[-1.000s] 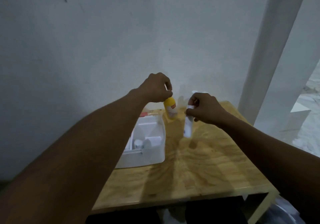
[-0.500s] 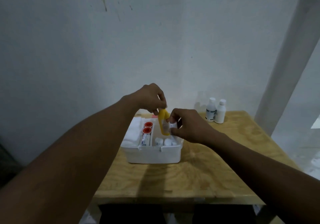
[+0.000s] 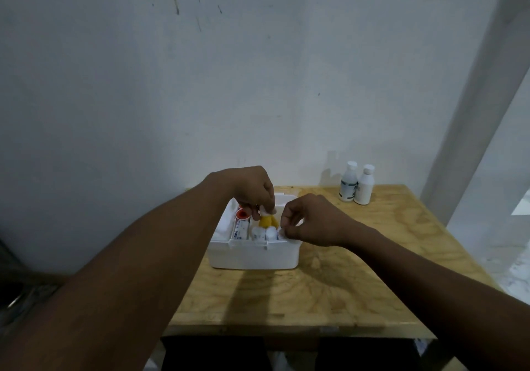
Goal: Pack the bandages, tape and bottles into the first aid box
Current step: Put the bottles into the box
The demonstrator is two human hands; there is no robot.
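Left hand point(image 3: 253, 191) pinches yellow bottle's point(image 3: 268, 220) white cap, frame centre, inside white box point(image 3: 253, 257); right hand point(image 3: 311, 220) curled, grip unclear.

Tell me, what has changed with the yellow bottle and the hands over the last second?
The yellow bottle went from above the table down into the white box; the left hand still pinches its top. The right hand carried its white bottle over to the box's right end. The two white bottles stayed put at the table's far edge.

Wood table point(image 3: 329, 293): white box point(image 3: 253, 257), 2 bottles point(image 3: 357, 185).
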